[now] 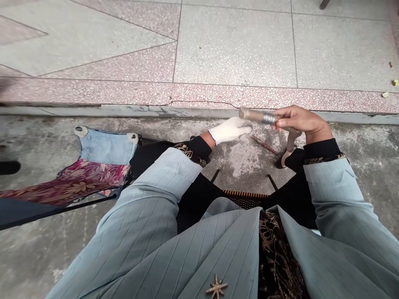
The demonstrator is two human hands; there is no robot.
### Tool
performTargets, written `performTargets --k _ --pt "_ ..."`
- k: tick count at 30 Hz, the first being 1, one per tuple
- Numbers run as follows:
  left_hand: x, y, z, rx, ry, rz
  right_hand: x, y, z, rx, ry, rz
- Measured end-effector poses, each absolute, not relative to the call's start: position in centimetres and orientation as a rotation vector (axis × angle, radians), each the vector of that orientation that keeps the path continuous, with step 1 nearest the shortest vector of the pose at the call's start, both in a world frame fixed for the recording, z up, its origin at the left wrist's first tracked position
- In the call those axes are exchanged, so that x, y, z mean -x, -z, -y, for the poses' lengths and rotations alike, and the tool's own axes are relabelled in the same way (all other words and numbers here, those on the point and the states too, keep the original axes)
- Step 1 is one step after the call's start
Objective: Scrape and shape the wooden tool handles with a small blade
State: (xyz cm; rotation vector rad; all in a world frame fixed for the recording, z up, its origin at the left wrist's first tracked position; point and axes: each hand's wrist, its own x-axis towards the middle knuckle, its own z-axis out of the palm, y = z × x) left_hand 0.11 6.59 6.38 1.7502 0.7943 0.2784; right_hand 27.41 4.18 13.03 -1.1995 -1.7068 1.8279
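My right hand, bare, grips one end of a short, light brown rod with silvery wire wound round it near my fingers. The rod points left and its far end is blurred. Just below that far end is my left hand in a white knitted glove. Its fingers are bent together, their tips smeared, and whatever they may hold is hidden. Beneath and to the right of the glove, a thin reddish-brown stick shows against the concrete.
A raised terrazzo step runs across in front. To my left stands a folding chair with denim and flowered fabric. I sit on a woven seat; my shoe is at the right. Small yellowish scraps lie far right.
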Motion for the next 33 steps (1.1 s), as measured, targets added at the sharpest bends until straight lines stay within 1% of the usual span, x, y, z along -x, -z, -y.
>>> performTargets --k 3,5,11,14,17,20,23,25,27,28,30,33 --pt "-0.1 -6.4 -6.2 -1.646 -0.185 -0.681 -27.0 -12.3 -4.3 1.408 -1.593 1.523" --pt "-0.1 -6.6 -6.1 -1.661 -0.149 -0.639 -26.6 -11.5 -4.6 1.564 -1.476 1.538" --pt "0.0 -7.2 -6.0 -1.812 -0.034 -0.564 -26.2 -10.1 -5.6 2.135 -0.934 1.984" --pt "0.1 -7.5 -6.1 -1.784 -0.062 -0.587 -26.0 -10.0 -5.5 2.198 -0.865 2.266" --pt "0.2 -7.8 -6.2 -1.722 -0.131 -0.64 -25.8 -10.1 -5.2 2.2 -0.964 2.44" --pt "0.4 -8.1 -6.4 -1.738 -0.154 -0.704 -26.1 -10.1 -5.1 2.078 -1.249 2.575" --pt "0.6 -7.6 -6.8 -1.781 -0.149 -0.724 -26.7 -10.1 -5.2 1.811 -1.597 2.658" --pt "0.8 -6.9 -7.2 -1.764 -0.138 -0.725 -27.0 -10.4 -5.1 1.556 -1.863 2.634" --pt "0.8 -6.3 -7.4 -1.703 -0.114 -0.694 -27.2 -11.1 -4.8 1.265 -2.101 2.488" --pt "0.8 -6.1 -7.4 -1.664 -0.106 -0.667 -27.3 -11.6 -4.6 1.145 -2.166 2.364" --pt "0.6 -5.9 -7.2 -1.6 -0.112 -0.614 -27.6 -12.6 -4.2 1.031 -2.173 2.067" --pt "0.4 -6.4 -6.6 -1.542 -0.119 -0.52 -27.8 -13.3 -3.9 1.092 -1.958 1.695"
